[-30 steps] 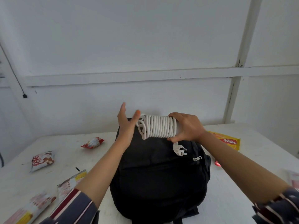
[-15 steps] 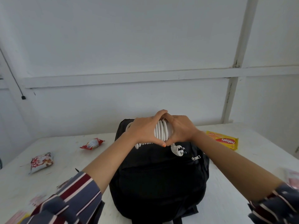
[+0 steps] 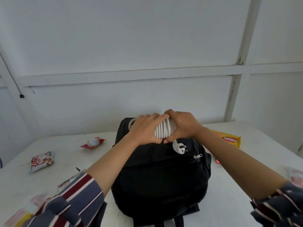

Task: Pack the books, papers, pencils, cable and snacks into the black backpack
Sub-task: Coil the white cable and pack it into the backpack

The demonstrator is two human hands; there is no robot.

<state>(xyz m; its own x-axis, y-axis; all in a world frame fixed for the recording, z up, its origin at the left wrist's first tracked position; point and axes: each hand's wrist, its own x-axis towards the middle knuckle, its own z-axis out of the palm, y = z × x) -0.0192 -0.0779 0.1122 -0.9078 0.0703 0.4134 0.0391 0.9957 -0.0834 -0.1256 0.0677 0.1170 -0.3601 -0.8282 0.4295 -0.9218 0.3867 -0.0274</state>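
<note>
The black backpack stands on the white table in front of me. A coiled white cable sits at the backpack's top. My left hand grips the coil from the left, and my right hand grips it from the right, thumbs nearly meeting below. The cable's white plug hangs loose onto the backpack's front. A silver zipper pull shows on the right side of the bag.
Snack packets lie on the table: a red one and a white-red one at left, a yellow biscuit pack at right. More packets sit near the front left edge, another at far right. A white wall stands behind.
My left hand came in from the side and closed round the coil's left end. Both hands lowered the coil slightly toward the backpack's top.
</note>
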